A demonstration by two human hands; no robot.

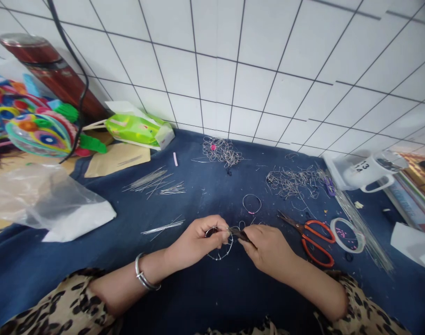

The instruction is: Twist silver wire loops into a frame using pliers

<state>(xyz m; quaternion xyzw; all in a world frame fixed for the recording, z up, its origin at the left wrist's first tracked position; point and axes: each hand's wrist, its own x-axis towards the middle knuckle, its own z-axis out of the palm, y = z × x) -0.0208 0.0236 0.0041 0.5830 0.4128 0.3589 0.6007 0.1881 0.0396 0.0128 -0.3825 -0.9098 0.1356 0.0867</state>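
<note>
Over the blue cloth, my left hand [203,237] pinches a round silvery wire ring [223,257] between thumb and fingers. Small joints or beads dot the ring's lower edge. My right hand [268,246] is closed around dark pliers [240,233], whose jaws meet the ring's upper right side by my left fingertips. Exactly what the jaws grip is hidden. Just beyond the hands lies a thin wire loop [252,204] with a few pink beads. Scissors with orange handles [319,239] rest to the right of my right hand.
Tangled wire [292,182] and another wire bundle [221,151] lie toward the tiled wall. Straight wires [149,180] are on the left. At right are a round dish [348,235] with pink beads, long wires [366,232] and a white mug [371,172]. A plastic bag [58,200] sits far left.
</note>
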